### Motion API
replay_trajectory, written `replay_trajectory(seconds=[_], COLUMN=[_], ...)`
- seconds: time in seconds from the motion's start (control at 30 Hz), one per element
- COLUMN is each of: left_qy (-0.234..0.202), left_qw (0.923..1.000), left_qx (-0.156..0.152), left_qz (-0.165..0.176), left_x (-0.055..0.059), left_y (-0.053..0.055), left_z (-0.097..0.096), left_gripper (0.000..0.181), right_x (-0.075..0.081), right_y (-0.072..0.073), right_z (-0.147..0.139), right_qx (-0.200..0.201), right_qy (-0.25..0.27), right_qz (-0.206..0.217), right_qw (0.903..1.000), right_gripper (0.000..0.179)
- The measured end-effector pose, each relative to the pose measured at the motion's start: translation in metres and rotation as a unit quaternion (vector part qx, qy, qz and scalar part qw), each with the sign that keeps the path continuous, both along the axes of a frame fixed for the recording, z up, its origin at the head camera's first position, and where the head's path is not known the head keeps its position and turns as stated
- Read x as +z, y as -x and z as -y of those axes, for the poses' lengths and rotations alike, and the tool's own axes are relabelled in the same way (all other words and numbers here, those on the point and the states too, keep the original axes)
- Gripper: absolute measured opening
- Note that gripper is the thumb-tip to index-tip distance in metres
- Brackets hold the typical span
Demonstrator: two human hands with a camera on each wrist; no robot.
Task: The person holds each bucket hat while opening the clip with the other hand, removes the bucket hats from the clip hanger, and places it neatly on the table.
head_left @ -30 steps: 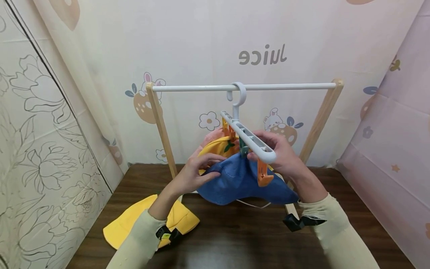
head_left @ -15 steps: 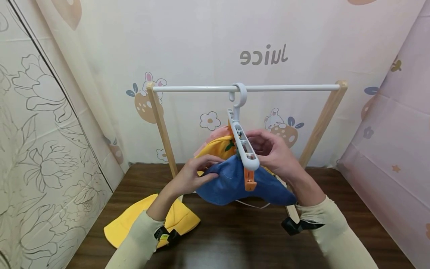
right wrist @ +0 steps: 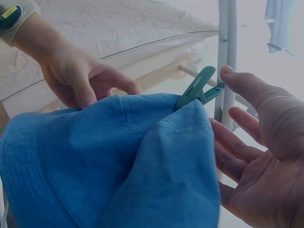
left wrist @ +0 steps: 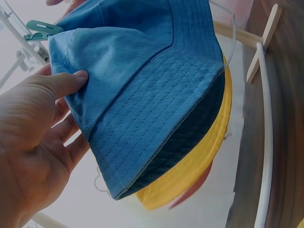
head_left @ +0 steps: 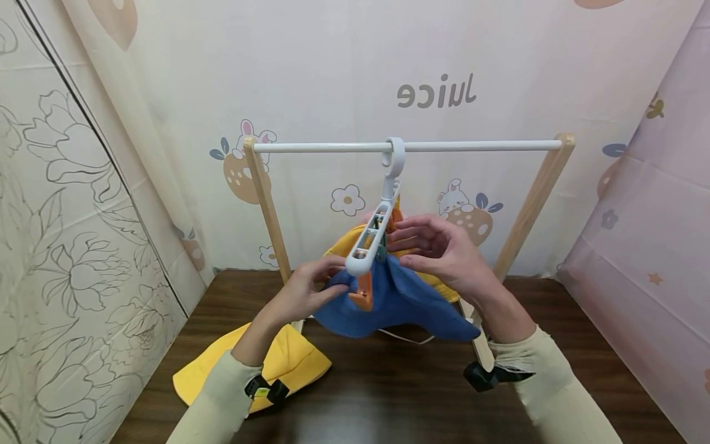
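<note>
A blue bucket hat hangs by its crown from a green clip on a white clip hanger. My left hand holds the hat's left side, thumb in front and fingers behind, as the left wrist view shows. Beside the clip, my right hand has its fingers spread and loosely bent. In the right wrist view its fingertips lie close to the hat; whether they touch it cannot be told. An orange clip hangs at the hanger's near end. Behind the blue hat hangs a yellow hat, partly hidden.
A white rod on wooden posts carries the hanger. On the dark wooden table lies another yellow hat, partly under the left forearm. Patterned curtains stand behind and at both sides.
The hanger's near end has swung left, and the blue hat has shifted slightly left with my left hand. The right thumb and fingers have come away from the green clip.
</note>
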State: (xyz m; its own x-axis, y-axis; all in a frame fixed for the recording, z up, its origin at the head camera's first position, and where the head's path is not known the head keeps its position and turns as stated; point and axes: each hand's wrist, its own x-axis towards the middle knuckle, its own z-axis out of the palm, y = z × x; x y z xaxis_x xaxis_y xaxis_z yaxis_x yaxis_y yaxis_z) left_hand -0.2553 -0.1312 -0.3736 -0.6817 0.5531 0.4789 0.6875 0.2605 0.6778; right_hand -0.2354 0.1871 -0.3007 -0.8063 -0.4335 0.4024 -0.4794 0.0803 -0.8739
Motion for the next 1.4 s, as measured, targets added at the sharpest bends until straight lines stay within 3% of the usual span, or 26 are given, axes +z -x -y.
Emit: replay_trajectory(seconds=[0.2,0.5,0.7,0.9,1.4], left_qy=[-0.006,-0.017,-0.011,-0.021,-0.033], left_qw=[0.9996,0.9998,0.9999,0.9997,0.9994], left_qx=[0.008,0.006,0.006,-0.001,-0.001], left_qz=[-0.026,0.003,0.004,-0.011,-0.013], left_x=[-0.003,-0.002,-0.003,-0.006,-0.007], left_y=[0.002,0.002,0.003,0.006,0.006], left_z=[0.007,0.01,0.01,0.01,0.01], left_gripper=[0.044,0.039,0.036,0.036,0.037], right_x=[0.0,0.004,0.004,0.004,0.0], right_y=[0.0,0.0,0.001,0.0,-0.008], right_z=[0.003,0.018,0.026,0.036,0.06], right_qx=[0.009,-0.007,-0.012,-0.035,-0.121], right_qy=[0.008,0.003,-0.003,-0.003,0.006], right_qz=[-0.008,-0.002,0.014,0.025,-0.016], right_qw=[0.9999,1.0,0.9998,0.9991,0.9925], right_gripper=[0.051,0.052,0.047,0.048,0.048])
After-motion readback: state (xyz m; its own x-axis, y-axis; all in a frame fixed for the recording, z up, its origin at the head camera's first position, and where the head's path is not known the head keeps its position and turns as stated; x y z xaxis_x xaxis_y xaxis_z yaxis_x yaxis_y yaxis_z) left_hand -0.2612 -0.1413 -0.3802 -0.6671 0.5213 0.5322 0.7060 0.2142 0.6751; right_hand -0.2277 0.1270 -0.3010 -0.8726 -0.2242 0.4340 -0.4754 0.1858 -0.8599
